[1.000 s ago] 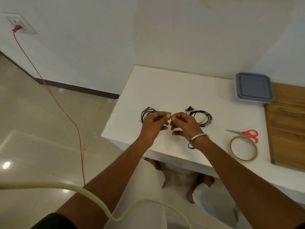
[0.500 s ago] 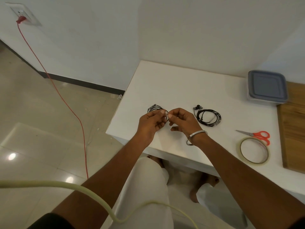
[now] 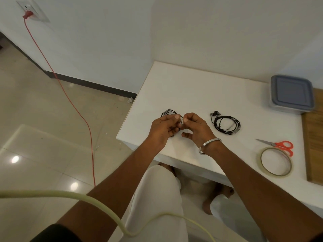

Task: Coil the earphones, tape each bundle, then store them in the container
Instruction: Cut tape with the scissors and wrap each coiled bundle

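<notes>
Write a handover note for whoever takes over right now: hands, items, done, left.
Left hand: holds the left coil over the table.
Right hand: fingers pinch at the same coil, where a pale bit, probably tape, shows between the hands.
Right coil: lies coiled on the table; taped or not, cannot tell.
Tape roll and scissors: at the right, near the front edge.
Container: at the far right, lid on.
Done: both earphones coiled.
Left: finish taping, open the container, store both coils.
</notes>
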{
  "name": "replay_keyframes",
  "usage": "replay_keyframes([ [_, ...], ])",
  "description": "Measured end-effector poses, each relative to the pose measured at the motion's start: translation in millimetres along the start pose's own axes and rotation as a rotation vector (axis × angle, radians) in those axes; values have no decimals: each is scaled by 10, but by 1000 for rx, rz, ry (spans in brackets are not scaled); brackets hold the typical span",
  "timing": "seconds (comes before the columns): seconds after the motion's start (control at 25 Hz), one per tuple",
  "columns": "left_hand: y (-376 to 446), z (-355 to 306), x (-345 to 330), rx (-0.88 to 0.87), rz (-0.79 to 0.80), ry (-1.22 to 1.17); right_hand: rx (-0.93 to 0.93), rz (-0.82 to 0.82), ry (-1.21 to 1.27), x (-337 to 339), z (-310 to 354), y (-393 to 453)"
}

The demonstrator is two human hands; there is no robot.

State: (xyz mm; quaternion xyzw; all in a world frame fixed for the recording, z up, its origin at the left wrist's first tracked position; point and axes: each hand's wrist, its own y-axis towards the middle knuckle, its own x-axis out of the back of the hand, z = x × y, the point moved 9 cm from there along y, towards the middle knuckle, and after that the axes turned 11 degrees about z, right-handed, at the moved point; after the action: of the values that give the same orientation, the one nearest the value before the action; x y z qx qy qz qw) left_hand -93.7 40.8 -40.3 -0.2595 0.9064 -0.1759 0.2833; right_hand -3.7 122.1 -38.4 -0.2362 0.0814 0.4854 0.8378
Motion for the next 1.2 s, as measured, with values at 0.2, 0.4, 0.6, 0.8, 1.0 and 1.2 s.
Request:
replay_keyframes([
  [0.2, 14, 35, 53, 18, -18, -2, -68, -26, -123, 48, -43, -6],
  [0.4, 45, -43, 18, 28, 195, 356, -68, -128, -132, 271, -33, -33],
  [0.6, 57, -181, -24, -213, -77, 1300, -48, -232, -161, 503, 1, -82],
  [0.8, 94, -49, -174, -175, -221, 1653, -63, -258, -245, 589, 25, -134],
  [1.0, 116, -90, -249, -138, -264, 1884, -74, -262, -278, 633, 40, -188],
  [1.2, 8, -66, -305, -148, -294, 2173, -84, -259, -273, 616, 32, -194],
])
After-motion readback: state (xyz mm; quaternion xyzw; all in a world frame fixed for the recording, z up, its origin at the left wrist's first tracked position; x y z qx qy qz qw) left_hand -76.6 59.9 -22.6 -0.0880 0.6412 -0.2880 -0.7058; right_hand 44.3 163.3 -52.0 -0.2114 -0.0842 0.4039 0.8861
